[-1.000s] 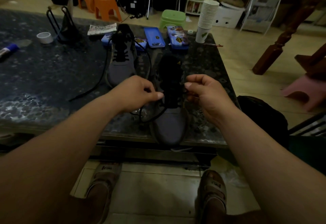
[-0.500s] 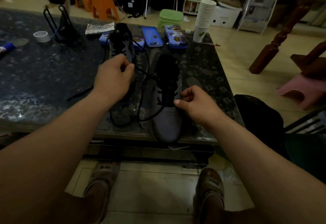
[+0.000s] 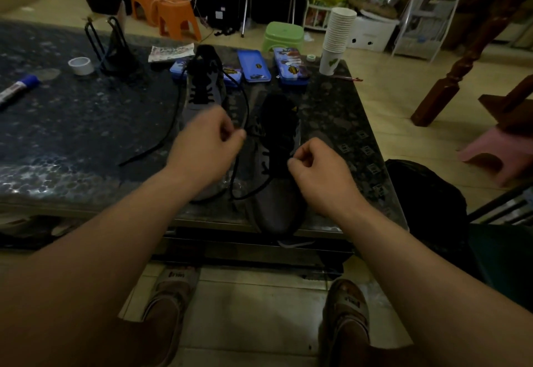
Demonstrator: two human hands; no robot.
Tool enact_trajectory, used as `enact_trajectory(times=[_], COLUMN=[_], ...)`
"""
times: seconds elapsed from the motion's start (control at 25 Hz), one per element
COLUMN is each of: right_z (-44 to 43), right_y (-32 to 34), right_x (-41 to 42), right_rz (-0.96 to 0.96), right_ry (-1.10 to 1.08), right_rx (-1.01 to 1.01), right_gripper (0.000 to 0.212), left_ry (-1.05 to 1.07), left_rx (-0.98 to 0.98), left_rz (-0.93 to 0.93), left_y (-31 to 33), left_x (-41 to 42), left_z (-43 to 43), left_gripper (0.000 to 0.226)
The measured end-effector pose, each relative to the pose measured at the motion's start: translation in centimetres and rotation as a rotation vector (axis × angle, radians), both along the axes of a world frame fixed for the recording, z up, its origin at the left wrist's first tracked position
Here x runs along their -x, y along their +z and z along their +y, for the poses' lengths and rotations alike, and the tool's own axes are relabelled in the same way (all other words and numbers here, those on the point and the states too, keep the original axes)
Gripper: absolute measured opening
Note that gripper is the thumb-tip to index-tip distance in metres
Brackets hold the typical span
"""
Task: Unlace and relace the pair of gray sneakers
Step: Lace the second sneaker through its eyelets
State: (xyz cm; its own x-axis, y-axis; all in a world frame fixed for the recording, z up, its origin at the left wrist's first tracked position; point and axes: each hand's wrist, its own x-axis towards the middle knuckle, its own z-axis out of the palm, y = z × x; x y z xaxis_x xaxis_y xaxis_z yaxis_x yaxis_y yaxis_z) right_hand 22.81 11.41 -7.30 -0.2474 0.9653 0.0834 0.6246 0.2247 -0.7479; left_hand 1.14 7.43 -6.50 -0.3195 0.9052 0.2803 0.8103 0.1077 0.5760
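Lower frame: my two sandalled feet [image 3: 170,300] on the floor tiles, both forearms reaching up to the table [image 3: 72,135].

Centre frame, at the table's near edge: the near sneaker [image 3: 278,193], toe toward me and slightly overhanging. My right hand [image 3: 320,170] is clenched at its right eyelet row, fingertips pinched together; I judge it is grasping the lace, but the strand inside the pinch is too dark to confirm. Half a second ago this hand sat lower, at the toe end; it has since moved slightly up the eyelet row.

My left hand [image 3: 207,147] is pinched on the black lace [image 3: 235,182], which loops down over the table surface and back to the near sneaker. Half a second ago this hand was up at the far sneaker [image 3: 203,89]; it has come back down beside the near one. The hand is motion-blurred.

Meaning: work is on the near sneaker, which is still only partly laced.

Upper centre: the far sneaker, partly laced, with loose ends trailing left across the table. Behind it, blue cases [image 3: 253,66] and stacked cups [image 3: 337,37].
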Motion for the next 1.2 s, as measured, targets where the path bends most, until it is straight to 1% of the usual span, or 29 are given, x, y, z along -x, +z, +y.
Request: enact_trajectory(times=[0.04,0.08,0.12,0.16,0.2,0.24,0.32,0.36,0.4,0.44,0.48,0.56,0.6,0.64,0.68,0.72,0.76,0.8,0.84,0.92,0.96,1.0,1.04,1.12,1.2], right_z=[-0.5,-0.9,-1.1,-1.2,-1.2,-1.3,-1.5,-1.5,-1.5,-1.2,-0.9,0.0,0.3,0.4,0.4,0.2,-0.2,-0.8,-1.6,-3.6,-4.4,-4.9,-5.4,-5.8,-6.0], right_y=[0.1,0.1,-0.1,-0.2,-0.2,-0.2,-0.1,0.0,0.2,0.4,0.7,1.2,1.4,1.6,1.6,1.5,1.4,1.5,1.7,1.9,1.9,1.9,1.9,1.8,1.5], right_x=[0.3,0.5,0.6,0.6,0.6,0.6,0.8,1.0,1.2,1.4,1.5,1.2,0.9,0.4,0.0,-0.3,-0.3,-0.1,0.5,2.2,2.8,3.2,3.1,2.3,1.4], right_rz=[-0.001,-0.016,-0.048,-0.084,-0.120,-0.162,-0.232,-0.225,-0.171,-0.080,0.021,0.238,0.338,0.395,0.379,0.292,0.196,0.174,0.230,0.455,0.582,0.669,0.683,0.599,0.500], right_ry=[0.052,0.104,0.154,0.199,0.241,0.275,0.315,0.311,0.286,0.234,0.157,-0.026,-0.095,-0.146,-0.180,-0.197,-0.195,-0.158,-0.084,0.093,0.172,0.236,0.281,0.311,0.307], right_rx=[-0.047,-0.102,-0.149,-0.173,-0.177,-0.174,-0.184,-0.203,-0.218,-0.206,-0.160,0.037,0.152,0.248,0.291,0.261,0.183,0.128,0.140,0.334,0.463,0.571,0.649,0.746,0.744], right_gripper=[0.005,0.010,0.016,0.023,0.027,0.030,0.028,0.021,0.013,0.008,0.009,0.016,0.019,0.021,0.022,0.022,0.024,0.026,0.028,0.035,0.035,0.030,0.028,0.029,0.026], left_ry=[-0.108,-0.214,-0.284,-0.311,-0.310,-0.302,-0.291,-0.301,-0.318,-0.335,-0.344,-0.300,-0.272,-0.251,-0.236,-0.225,-0.209,-0.186,-0.161,-0.111,-0.086,-0.060,-0.041,-0.023,0.031], left_rx=[0.134,0.285,0.401,0.443,0.423,0.369,0.259,0.241,0.238,0.237,0.234,0.227,0.223,0.222,0.221,0.217,0.206,0.187,0.162,0.084,0.041,0.006,-0.023,-0.062,-0.094], left_rz=[-0.011,0.020,0.093,0.153,0.150,0.070,-0.240,-0.375,-0.453,-0.473,-0.463,-0.441,-0.459,-0.504,-0.584,-0.692,-0.807,-0.924,-1.048,-1.300,-1.403,-1.483,-1.543,-1.627,-1.662], left_y=[0.1,-0.2,-0.6,-1.0,-1.0,-0.8,0.4,1.3,2.0,2.5,2.8,3.4,3.8,4.1,4.4,4.5,4.4,4.2,3.9,3.4,3.3,3.2,3.0,2.7,2.5], left_x=[-1.3,-2.5,-3.4,-3.7,-3.7,-3.5,-3.1,-3.1,-3.0,-2.8,-2.4,-1.5,-1.1,-0.8,-0.9,-1.3,-1.9,-2.7,-3.6,-5.3,-5.8,-6.1,-6.2,-5.8,-5.0], left_z=[-0.9,-1.7,-2.4,-2.9,-3.1,-3.1,-2.7,-2.5,-2.4,-2.4,-2.5,-2.7,-2.8,-3.0,-3.1,-3.1,-3.1,-3.0,-2.8,-2.4,-2.2,-2.0,-1.9,-1.7,-1.7], left_gripper=[0.029,0.032,0.031,0.028,0.025,0.024,0.018,0.015,0.013,0.013,0.016,0.024,0.028,0.033,0.035,0.035,0.034,0.032,0.030,0.025,0.023,0.021,0.018,0.014,0.012])
